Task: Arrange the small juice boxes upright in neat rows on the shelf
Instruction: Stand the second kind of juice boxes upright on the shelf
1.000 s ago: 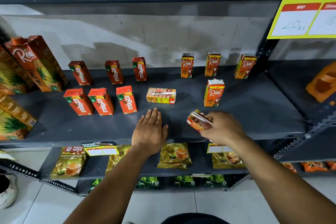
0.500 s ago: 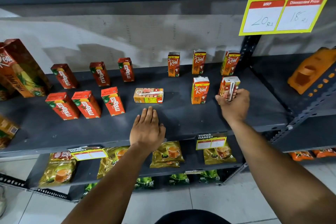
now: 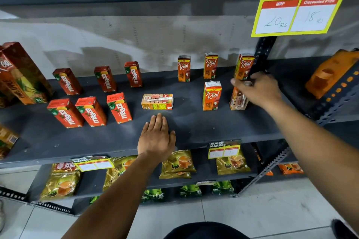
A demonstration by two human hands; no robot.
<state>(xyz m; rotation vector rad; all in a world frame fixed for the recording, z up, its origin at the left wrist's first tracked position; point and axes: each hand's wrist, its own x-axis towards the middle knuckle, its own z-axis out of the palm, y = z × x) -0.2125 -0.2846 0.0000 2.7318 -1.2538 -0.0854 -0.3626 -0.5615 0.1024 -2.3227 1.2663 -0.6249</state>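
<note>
On the dark grey shelf (image 3: 194, 128), several small red Maaza boxes (image 3: 91, 111) stand upright in two rows at the left. Small orange Real boxes stand at the back right (image 3: 184, 68), and one (image 3: 211, 96) stands in the front row. My right hand (image 3: 256, 88) grips the top of another Real box (image 3: 238, 100), which stands upright on the shelf to its right with its straw side facing me. One small box (image 3: 157, 101) lies on its side in the middle. My left hand (image 3: 156, 137) rests flat on the shelf just in front of it, holding nothing.
Large pineapple juice cartons (image 3: 21, 75) stand at the far left. A yellow price sign (image 3: 297, 4) hangs at the upper right beside a dark upright post (image 3: 262, 52). An orange object (image 3: 334, 73) sits on the neighbouring shelf. Tea packets (image 3: 178, 163) fill the lower shelf.
My right hand lifted a Real box from the front edge, carried it right and back, and set it upright beside the front-row Real box. My left hand stayed flat on the shelf.
</note>
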